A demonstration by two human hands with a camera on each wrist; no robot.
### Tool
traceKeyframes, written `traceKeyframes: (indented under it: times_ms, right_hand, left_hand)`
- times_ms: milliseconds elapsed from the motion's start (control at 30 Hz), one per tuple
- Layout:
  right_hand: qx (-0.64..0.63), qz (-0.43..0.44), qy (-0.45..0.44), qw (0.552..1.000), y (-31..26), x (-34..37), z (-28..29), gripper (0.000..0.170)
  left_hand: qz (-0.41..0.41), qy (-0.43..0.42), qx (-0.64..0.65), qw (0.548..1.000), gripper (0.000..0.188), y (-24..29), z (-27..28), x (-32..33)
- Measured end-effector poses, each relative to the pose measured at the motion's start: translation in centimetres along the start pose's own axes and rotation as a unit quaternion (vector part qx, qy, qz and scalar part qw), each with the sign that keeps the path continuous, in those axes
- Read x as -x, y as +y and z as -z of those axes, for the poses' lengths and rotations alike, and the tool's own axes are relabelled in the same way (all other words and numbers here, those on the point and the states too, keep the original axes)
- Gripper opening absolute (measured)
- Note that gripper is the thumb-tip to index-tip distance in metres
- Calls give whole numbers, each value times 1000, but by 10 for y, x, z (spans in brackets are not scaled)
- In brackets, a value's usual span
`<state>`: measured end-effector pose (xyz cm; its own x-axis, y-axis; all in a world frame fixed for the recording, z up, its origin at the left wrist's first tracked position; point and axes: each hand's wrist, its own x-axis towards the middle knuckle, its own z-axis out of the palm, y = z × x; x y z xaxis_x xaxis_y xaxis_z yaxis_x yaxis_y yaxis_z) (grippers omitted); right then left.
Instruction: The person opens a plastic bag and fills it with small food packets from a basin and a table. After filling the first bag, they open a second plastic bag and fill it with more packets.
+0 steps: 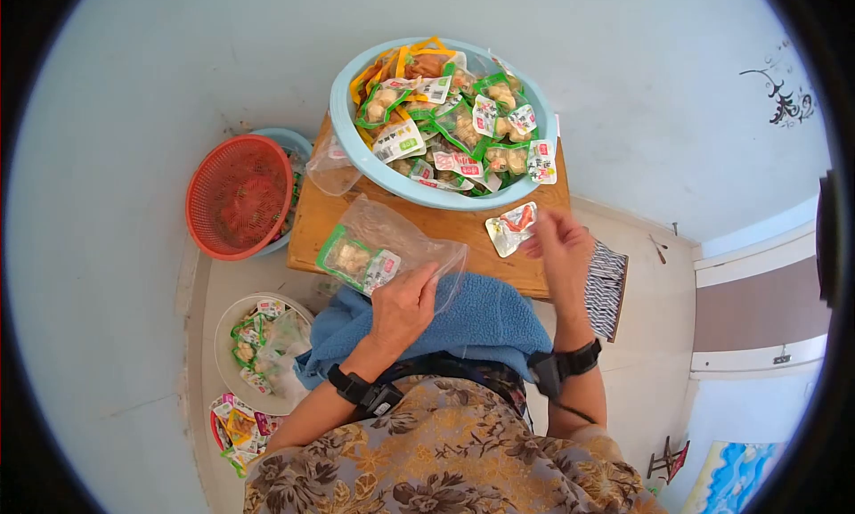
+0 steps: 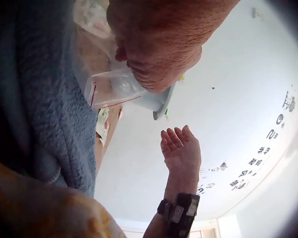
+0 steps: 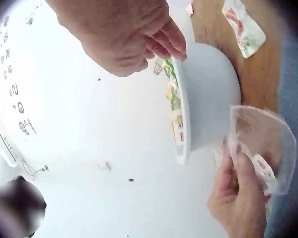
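Observation:
My left hand point(image 1: 403, 305) point(image 3: 241, 201) grips the edge of a clear zip bag point(image 1: 388, 224) point(image 2: 115, 89) point(image 3: 260, 126). A green-edged packet point(image 1: 349, 259) of pale food shows in the bag, left of the fingers. My right hand point(image 1: 563, 257) point(image 2: 183, 156) point(image 3: 124, 34) is raised, holding nothing, with loosely bent fingers, beside a white packet with a red picture point(image 1: 512, 229) point(image 3: 243, 27) lying on the wooden table point(image 1: 312, 220). Behind the hands stands a light blue basin point(image 1: 427, 193) point(image 3: 208, 99) heaped with green, yellow and white packets point(image 1: 463, 126).
At the left are a red basket point(image 1: 218, 238) over a blue tub, a pale bowl point(image 1: 227, 371) with packets and bags, and further packets point(image 1: 240, 429) below it. A blue fleece cloth point(image 1: 476, 318) covers the lap. A striped woven seat point(image 1: 606, 287) stands to the right.

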<state>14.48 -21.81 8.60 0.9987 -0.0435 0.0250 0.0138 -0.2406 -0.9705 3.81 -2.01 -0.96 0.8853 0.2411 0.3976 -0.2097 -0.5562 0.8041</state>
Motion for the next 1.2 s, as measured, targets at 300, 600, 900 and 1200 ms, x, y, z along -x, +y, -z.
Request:
traceKeyframes:
  times_ms: [300,600,900,1200]
  right_hand:
    - [128,-10,49,990,1,-70,-6,31]
    - [-13,222,208,952,-33,-26,10,16]
    - [471,321,-70,819,-12,69,19,12]
    - [257,152,-194,935,49,108,-3,24]
  left_hand:
    - [-15,-28,-27,999,24,9,7,1]
    - [-52,-20,-45,997,24,5,7,0]
    - [-37,-11,-46,998,19,4,6,-2]
    - [-27,-20,-53,998,19,-3,3,5]
